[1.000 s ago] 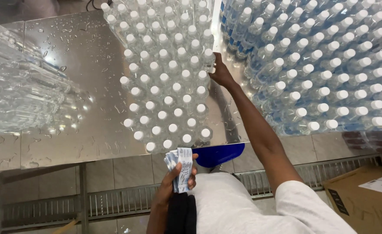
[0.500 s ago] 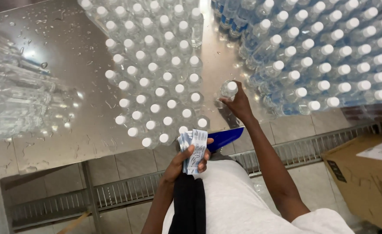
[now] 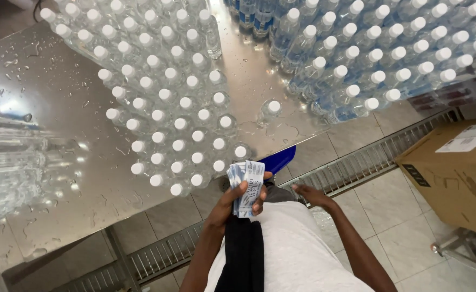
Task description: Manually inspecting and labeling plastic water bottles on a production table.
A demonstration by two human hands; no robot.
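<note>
The left hand [image 3: 237, 201] is closed around a stack of labels [image 3: 246, 186], white and blue paper strips, thumb on top and fingers under, held in front of the belly just below the table edge. The right hand [image 3: 309, 194] is empty, fingers loosely spread and pointing toward the labels, near them but not touching. It hangs over the floor grate [image 3: 367, 162].

On the wet steel table [image 3: 43, 97] one single bottle [image 3: 270, 111] stands alone in the gap between two big groups. To its left is the block of bare bottles [image 3: 162, 103], clear w/ white caps and no labels. To its right are the labelled bottles [image 3: 367, 59], w/ blue bands, packed tight. The single bottle is apart from both groups, upright as far as I can see. A blue plastic piece [image 3: 278, 159] sticks out at the table edge, just beside the labels. A cardboard box [image 3: 454, 173] sits on the floor at the right.

Risks, in my judgement: the table has many water drops, so a label pulled w/ a wet finger may stick to the next one or tear. The stack is held by a few fingers only, so if the grip loosens the strips can fan out and fall into the grate. The lone bottle is light and on a slippery surface, so a quick reach may tip it against the bare bottles and knock some down.
</note>
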